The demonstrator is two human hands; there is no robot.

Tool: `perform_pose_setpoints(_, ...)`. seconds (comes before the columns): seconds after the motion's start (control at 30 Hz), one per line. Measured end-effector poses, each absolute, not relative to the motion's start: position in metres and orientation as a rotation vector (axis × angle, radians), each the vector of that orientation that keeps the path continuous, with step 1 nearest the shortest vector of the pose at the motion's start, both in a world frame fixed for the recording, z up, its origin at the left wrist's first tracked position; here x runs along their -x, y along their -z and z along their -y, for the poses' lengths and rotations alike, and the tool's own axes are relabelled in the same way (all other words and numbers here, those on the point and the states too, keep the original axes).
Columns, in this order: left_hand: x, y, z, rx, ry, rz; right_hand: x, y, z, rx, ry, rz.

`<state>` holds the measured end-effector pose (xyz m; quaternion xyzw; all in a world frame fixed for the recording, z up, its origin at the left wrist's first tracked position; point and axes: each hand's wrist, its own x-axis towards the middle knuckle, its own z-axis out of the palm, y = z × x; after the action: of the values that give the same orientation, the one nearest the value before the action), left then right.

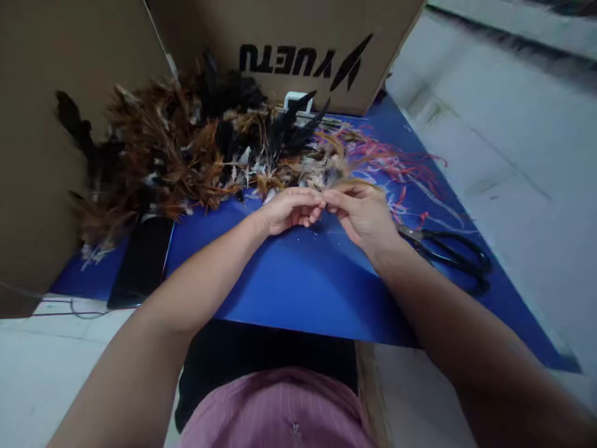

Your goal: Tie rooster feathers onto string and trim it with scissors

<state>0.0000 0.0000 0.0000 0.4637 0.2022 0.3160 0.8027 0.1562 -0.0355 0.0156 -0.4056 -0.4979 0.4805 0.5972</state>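
Over the blue tabletop, my two hands meet at the fingertips. My left hand is closed in a pinch, thumb against the curled fingers, at what looks like the pale end of a feather. My right hand pinches the same spot from the right, and a thin tan feather shows along the top of its fingers. The exact grip is mostly hidden by the fingers. Just beyond both hands lies a large heap of brown, black and white feathers.
Black-handled scissors lie beside my right forearm. Pink and white strings are tangled at the right. A dark phone rests at the left. Cardboard walls stand behind and at the left, with a white handle behind the heap.
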Motion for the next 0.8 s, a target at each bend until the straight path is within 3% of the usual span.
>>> perform_pose_setpoints(0.8, -0.008, 0.001, 0.005, -1.095, -0.859, -0.595, -0.157, -0.005, 0.028, 0.909, -1.172, 0.977)
